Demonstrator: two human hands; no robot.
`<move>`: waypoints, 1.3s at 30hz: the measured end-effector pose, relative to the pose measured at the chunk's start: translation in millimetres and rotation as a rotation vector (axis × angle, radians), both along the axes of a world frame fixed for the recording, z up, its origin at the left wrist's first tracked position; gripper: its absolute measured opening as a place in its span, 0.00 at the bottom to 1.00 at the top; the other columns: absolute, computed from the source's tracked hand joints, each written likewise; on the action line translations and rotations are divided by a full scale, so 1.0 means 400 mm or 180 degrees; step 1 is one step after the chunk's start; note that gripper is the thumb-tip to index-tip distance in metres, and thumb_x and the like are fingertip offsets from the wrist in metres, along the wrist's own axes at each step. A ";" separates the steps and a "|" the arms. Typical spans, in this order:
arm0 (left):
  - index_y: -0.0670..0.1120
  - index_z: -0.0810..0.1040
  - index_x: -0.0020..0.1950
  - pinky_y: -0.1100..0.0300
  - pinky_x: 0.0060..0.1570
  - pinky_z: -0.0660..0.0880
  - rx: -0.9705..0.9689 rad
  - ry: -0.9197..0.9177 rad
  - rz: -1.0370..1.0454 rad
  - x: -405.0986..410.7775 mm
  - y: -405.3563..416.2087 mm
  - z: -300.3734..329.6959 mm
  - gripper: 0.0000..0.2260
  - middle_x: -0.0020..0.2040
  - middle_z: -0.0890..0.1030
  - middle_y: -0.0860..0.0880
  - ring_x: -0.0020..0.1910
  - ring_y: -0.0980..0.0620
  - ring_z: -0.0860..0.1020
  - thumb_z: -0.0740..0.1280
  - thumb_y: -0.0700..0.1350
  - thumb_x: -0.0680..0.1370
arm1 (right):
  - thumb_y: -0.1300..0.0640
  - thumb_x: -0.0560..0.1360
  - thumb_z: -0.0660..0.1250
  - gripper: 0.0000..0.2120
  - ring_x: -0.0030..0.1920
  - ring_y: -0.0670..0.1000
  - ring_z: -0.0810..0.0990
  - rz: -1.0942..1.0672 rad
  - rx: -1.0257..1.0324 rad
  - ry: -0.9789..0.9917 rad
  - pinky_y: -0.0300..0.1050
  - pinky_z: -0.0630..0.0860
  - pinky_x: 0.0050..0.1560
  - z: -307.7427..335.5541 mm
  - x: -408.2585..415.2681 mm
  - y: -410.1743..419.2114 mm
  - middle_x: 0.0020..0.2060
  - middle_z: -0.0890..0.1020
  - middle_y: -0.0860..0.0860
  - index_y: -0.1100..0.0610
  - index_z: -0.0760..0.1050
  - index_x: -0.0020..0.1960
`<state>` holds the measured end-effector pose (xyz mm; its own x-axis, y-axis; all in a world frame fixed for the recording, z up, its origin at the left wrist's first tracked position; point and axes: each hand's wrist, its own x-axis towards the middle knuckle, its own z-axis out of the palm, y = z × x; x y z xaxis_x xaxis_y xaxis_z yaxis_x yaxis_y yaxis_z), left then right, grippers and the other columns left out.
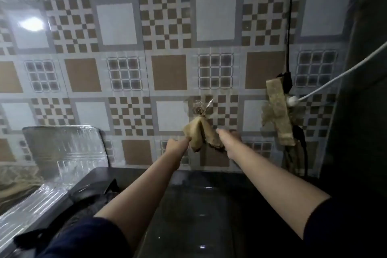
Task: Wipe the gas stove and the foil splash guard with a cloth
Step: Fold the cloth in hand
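Both arms reach forward to the tiled wall (125, 73) above the back of the gas stove (209, 205). The left hand (178, 144) and the right hand (229, 139) each pinch a side of a tan cloth (202, 134). The cloth hangs from a wire hook (202, 107) fixed to the wall, and droops in folds between the two hands. Both grips are closed on the fabric; the fingertips themselves are partly hidden by it.

The stove top is dark and glossy, and occupies the lower centre of the view. A black pan support (92, 192) shows at its left side, partly covered by the left forearm. The burner beneath cannot be made out.

The foil splash guard (62, 146) stands at the left of the stove. One panel is upright against the wall; another runs forward along the stove's left edge. Its surface is ribbed and reflective.

To the right, a black power strip (288, 81) hangs on the wall, strapped over with tan tape (278, 111). A black cable (289, 16) runs up from it and a white cable (335, 77) leads off right from a white plug (292, 100).

No container is visible in the view.
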<state>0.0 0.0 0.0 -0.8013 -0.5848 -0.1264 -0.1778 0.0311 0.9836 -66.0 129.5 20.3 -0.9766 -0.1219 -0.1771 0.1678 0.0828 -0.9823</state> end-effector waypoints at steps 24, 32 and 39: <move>0.41 0.66 0.69 0.49 0.49 0.78 0.0720 0.0797 -0.0870 0.012 -0.096 0.107 0.25 0.61 0.74 0.40 0.57 0.41 0.75 0.68 0.41 0.74 | 0.73 0.69 0.68 0.15 0.40 0.55 0.79 0.0193 -0.1782 0.0483 0.60 0.76 0.55 0.141 -0.062 -0.017 0.40 0.78 0.56 0.54 0.70 0.42; 0.42 0.77 0.52 0.51 0.43 0.80 0.1050 0.0689 -0.2075 0.208 -0.120 0.186 0.17 0.45 0.82 0.43 0.40 0.46 0.82 0.69 0.53 0.71 | 0.69 0.67 0.71 0.13 0.38 0.55 0.79 0.0700 -0.1571 0.0646 0.45 0.76 0.35 0.270 0.091 0.017 0.39 0.80 0.56 0.52 0.75 0.43; 0.43 0.74 0.64 0.51 0.50 0.79 -0.0052 0.0642 -0.1990 0.354 -0.035 0.263 0.23 0.57 0.78 0.41 0.52 0.44 0.80 0.72 0.42 0.69 | 0.59 0.70 0.72 0.05 0.43 0.55 0.81 0.1110 -0.1009 0.0614 0.52 0.79 0.51 0.276 0.256 0.052 0.40 0.82 0.55 0.56 0.80 0.46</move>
